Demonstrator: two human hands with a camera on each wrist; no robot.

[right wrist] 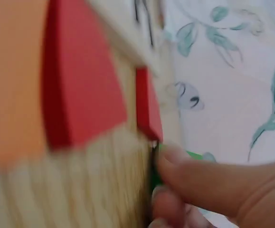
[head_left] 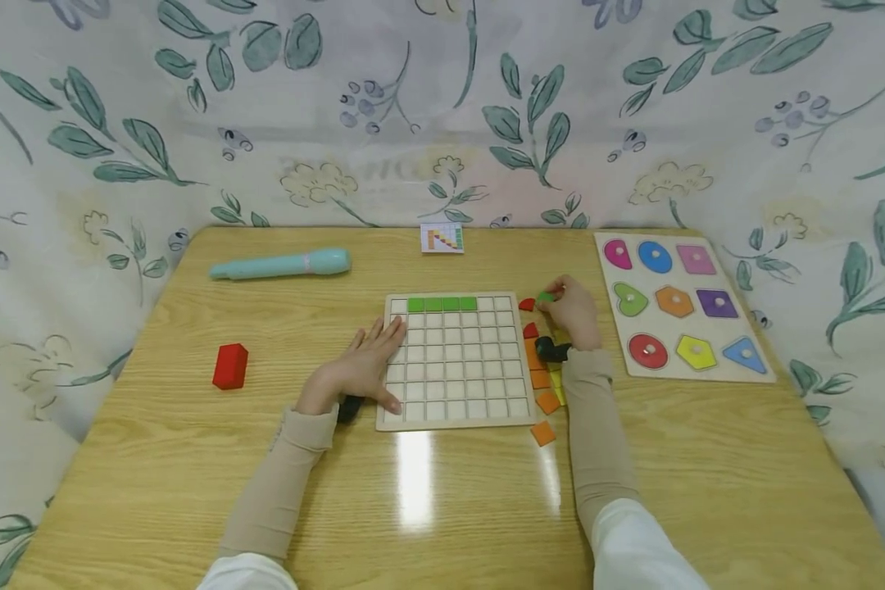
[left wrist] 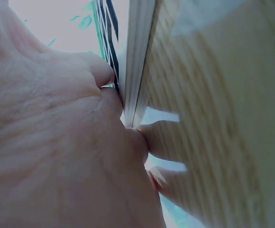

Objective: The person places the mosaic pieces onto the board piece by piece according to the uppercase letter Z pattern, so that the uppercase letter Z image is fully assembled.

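Note:
A wooden grid board (head_left: pixel 450 424) lies flat in the middle of the table, with several green square tiles (head_left: pixel 442 304) in its top row. My left hand (head_left: pixel 365 360) rests spread along the board's left edge, thumb and fingers on the frame; the left wrist view shows the palm beside that edge. To the right of the board, my right hand (head_left: pixel 571 310) pinches a green tile (head_left: pixel 545 297) between thumb and fingers. Close to those fingertips lies a red piece (right wrist: pixel 149 104), with a larger-looking red piece (right wrist: pixel 87 80) nearer the right wrist camera.
Orange tiles (head_left: pixel 542 433) and yellow tiles (head_left: pixel 558 388) lie along the board's right side, partly under the right wrist. A shape puzzle (head_left: pixel 689 373) stands farther right. A pattern card (head_left: pixel 442 238) is at the back, a turquoise tube (head_left: pixel 280 265) and red block (head_left: pixel 230 366) to the left.

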